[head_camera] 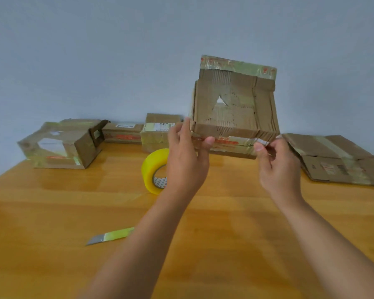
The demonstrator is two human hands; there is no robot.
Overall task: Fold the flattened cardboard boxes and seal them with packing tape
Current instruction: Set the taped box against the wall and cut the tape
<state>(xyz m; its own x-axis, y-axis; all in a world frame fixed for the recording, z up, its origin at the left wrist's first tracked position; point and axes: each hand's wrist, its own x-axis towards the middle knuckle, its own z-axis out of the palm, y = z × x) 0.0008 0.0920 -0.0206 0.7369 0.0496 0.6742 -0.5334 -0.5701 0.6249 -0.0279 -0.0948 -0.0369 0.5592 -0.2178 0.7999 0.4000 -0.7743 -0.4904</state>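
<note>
Both hands hold a worn corrugated cardboard box [233, 108] above the wooden table [52, 201] — left hand [187, 160] grips its near-left corner, right hand [276, 165] pinches the near-right edge. Labels illegible. Yellow tape roll [152, 169] stands below — glossy.

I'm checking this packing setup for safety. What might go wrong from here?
The held box is worn, with a torn hole in its panel; it may tear further as the left hand and right hand fold it. The utility knife lies on the table under the left forearm, blade apparently out; a lowered arm might catch it.
</note>
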